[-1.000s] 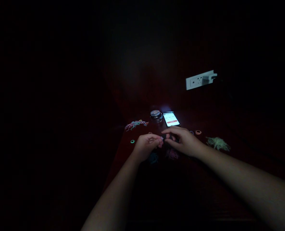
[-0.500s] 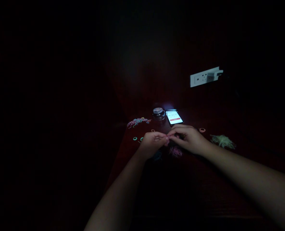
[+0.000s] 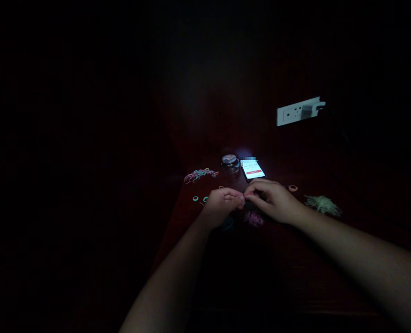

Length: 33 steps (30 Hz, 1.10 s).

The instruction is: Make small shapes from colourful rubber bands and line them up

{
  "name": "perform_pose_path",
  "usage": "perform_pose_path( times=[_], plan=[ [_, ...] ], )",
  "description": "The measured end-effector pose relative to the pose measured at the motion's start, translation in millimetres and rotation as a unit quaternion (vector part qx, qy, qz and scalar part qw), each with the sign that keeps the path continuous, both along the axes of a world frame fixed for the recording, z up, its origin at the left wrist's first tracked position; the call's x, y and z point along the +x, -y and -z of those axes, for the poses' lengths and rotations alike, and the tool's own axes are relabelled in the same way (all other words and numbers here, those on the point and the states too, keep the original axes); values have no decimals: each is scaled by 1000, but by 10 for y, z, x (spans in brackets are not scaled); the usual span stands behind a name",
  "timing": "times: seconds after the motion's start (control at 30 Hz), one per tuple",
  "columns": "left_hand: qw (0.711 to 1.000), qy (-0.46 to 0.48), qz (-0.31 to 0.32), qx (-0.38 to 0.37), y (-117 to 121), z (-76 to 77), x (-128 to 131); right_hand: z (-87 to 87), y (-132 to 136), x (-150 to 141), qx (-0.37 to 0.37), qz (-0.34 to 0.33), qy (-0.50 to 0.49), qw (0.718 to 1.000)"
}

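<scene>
My left hand (image 3: 223,205) and my right hand (image 3: 269,199) meet fingertip to fingertip above the table. Both are closed in a pinch; whatever lies between the fingers is too small and dark to make out. Just below them is a pile of pink strands (image 3: 254,218), with a dim blue pile (image 3: 228,225) to its left. A green ring (image 3: 195,198) lies left of my left hand, and a second green ring (image 3: 205,200) is partly covered by it. Beyond my right hand rests an orange ring (image 3: 293,188).
A lit phone (image 3: 254,170) lies behind my hands, beside a round lidded jar (image 3: 230,162). Several coloured rings form a heap (image 3: 201,174) at the back left. Pale green strands (image 3: 323,205) are piled on the right. A socket strip (image 3: 298,112) with a plug is on the wall. The surroundings are very dark.
The view has shifted slightly, so things sit a little further right. My hands keep nearly the same pose, fingertips still together.
</scene>
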<state>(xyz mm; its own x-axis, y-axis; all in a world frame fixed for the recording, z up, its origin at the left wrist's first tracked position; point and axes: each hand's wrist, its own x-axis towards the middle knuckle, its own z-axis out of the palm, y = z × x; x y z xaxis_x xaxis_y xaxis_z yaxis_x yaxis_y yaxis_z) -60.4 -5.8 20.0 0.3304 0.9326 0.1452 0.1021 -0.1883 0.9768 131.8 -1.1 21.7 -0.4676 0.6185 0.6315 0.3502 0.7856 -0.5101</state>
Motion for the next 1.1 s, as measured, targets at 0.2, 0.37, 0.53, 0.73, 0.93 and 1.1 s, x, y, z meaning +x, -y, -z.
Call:
perform_pose_path(
  times=[0.2, 0.37, 0.53, 0.73, 0.93, 1.1],
  plan=[
    [1000, 12, 15, 10, -12, 11, 1, 25, -11, -3, 1, 8, 5, 1000],
    [1000, 18, 21, 11, -5, -6, 6, 32, -13, -6, -7, 5, 10, 1000],
    [1000, 14, 13, 11, 6, -20, 11, 22, -5, 3, -11, 13, 23, 1000],
    [1000, 9, 0, 3, 14, -30, 16, 3, 9, 3, -15, 17, 19, 1000],
    [1000, 13, -20, 11, -8, -18, -1, -12, 2, 19, -13, 30, 8, 999],
    [999, 6, -28, 24, -20, -15, -8, -5, -5, 25, -11, 32, 8, 999]
  ],
)
